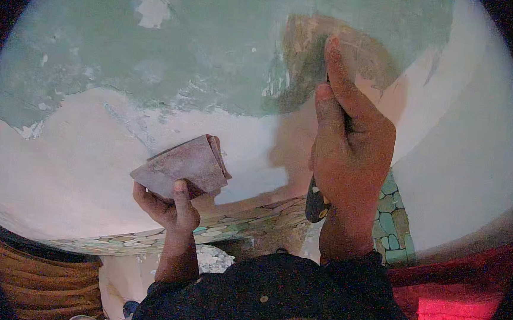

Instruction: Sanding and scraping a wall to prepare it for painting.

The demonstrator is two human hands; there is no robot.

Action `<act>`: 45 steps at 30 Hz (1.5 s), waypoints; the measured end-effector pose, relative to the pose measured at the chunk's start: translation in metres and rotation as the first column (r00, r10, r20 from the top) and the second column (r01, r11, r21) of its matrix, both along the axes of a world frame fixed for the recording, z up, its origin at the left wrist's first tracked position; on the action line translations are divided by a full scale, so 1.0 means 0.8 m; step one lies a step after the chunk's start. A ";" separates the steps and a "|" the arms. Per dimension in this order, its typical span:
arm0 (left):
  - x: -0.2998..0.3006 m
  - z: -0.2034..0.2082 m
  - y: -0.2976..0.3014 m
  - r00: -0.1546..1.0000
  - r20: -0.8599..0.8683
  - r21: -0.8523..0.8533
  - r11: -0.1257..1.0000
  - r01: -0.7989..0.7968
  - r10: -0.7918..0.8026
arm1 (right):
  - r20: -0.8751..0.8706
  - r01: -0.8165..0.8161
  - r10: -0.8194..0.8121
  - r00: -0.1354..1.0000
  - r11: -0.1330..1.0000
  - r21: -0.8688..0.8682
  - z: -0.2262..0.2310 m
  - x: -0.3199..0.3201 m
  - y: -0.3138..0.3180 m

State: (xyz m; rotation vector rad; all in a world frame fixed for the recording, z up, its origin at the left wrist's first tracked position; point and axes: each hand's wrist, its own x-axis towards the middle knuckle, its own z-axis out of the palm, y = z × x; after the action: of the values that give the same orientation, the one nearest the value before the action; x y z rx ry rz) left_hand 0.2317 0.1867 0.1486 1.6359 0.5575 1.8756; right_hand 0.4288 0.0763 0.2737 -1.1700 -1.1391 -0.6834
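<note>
My left hand (175, 211) pinches a folded piece of greyish-brown sandpaper (181, 166), thumb on its face and several layers showing at the right edge. It is held in front of the white lower part of the wall. My right hand (356, 137) is raised to the wall (205, 49), closed around a dark-handled scraper (317, 207). The handle's rounded end sticks out below the palm. Most of the tool is hidden by the fingers, and its blade cannot be made out clearly. The index finger points up along it, over a brownish bare patch in the green paint.
Green paint with ragged edges meets white on the wall. A stone-patterned band (396, 226) runs along the wall's bottom and up at right. Brown folded cloth (40, 276) is at lower left, red cloth (454, 310) at lower right. White flakes (211, 258) lie below.
</note>
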 end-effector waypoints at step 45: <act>-0.006 -0.002 0.004 1.000 -0.007 0.006 1.000 0.014 -0.013 | -0.157 -0.049 -0.027 0.987 0.885 -0.463 -0.038 -0.007 -0.043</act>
State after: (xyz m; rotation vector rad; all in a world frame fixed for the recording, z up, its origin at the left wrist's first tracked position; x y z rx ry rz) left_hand 0.2270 0.1901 0.1469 1.6468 0.5430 1.8642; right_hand 0.4233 0.0417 0.2433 -1.5927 -1.2069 -0.2989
